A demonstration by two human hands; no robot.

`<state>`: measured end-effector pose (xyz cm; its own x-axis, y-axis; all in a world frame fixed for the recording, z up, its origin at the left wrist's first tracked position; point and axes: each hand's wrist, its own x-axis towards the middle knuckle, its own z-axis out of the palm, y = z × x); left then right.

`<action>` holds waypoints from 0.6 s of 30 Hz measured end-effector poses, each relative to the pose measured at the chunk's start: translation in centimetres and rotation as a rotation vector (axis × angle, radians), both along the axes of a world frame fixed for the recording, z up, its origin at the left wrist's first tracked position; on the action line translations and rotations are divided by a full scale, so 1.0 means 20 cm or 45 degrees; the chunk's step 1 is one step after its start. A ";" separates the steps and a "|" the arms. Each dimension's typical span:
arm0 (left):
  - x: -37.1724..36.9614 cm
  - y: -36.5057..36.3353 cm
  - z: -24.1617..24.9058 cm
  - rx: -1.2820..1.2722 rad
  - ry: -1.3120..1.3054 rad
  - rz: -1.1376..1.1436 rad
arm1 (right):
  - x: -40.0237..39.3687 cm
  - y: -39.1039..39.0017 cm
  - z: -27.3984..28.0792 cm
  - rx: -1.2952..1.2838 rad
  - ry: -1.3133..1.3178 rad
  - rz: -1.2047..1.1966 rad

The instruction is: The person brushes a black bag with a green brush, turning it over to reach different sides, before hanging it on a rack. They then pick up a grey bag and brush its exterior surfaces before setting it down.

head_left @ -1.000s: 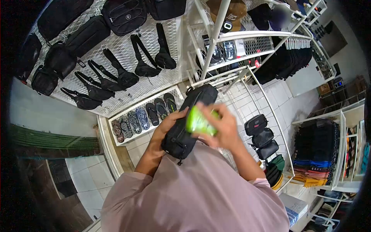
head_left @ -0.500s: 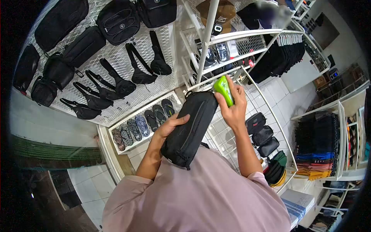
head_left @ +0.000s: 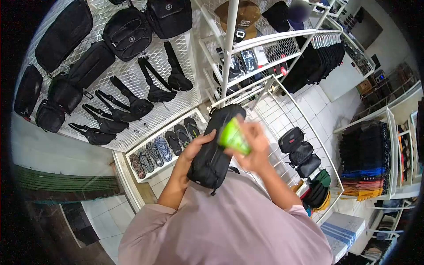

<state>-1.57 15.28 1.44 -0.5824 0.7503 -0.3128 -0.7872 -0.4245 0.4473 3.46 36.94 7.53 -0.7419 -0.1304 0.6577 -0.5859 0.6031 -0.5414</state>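
Observation:
A long black zippered bag [head_left: 206, 165] is held in front of my chest, tilted with its upper end to the right. My left hand [head_left: 192, 149] is closed on its left side, thumb lying over the top face. In my right hand [head_left: 256, 145] is a bright green palm-sized object [head_left: 234, 136], blurred by motion; its kind I cannot make out. The green object lies over the bag's right side, near the zipper. Whether it touches the fabric is hard to tell.
Black backpacks [head_left: 127, 39] and sling bags [head_left: 137, 106] hang on a white mesh wall at left. Below it, a white tray [head_left: 141, 177] holds flip-flops. At right, small black cases [head_left: 301, 153] and caps [head_left: 319, 190] sit by a white rack frame [head_left: 311, 128].
My right hand has brought the green object left and down, from beside the bag's upper end onto its right side. My left hand keeps hold of the bag. The view has shifted slightly.

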 end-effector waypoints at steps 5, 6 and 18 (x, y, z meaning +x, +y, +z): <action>-0.02 0.01 0.00 -0.250 0.083 0.072 | 0.00 0.04 -0.06 -0.015 -0.053 0.059; 0.00 0.02 0.01 -0.244 0.125 0.059 | -0.10 0.11 -0.15 -0.041 0.025 -0.130; 0.02 0.01 -0.07 0.013 0.053 0.038 | -0.01 0.09 -0.07 -0.045 -0.028 -0.033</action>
<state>-1.25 15.57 0.01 -0.6168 0.7356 -0.2800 -0.7549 -0.4522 0.4750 3.28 38.78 6.08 -0.7589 -0.0880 0.6452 -0.5582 0.5983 -0.5749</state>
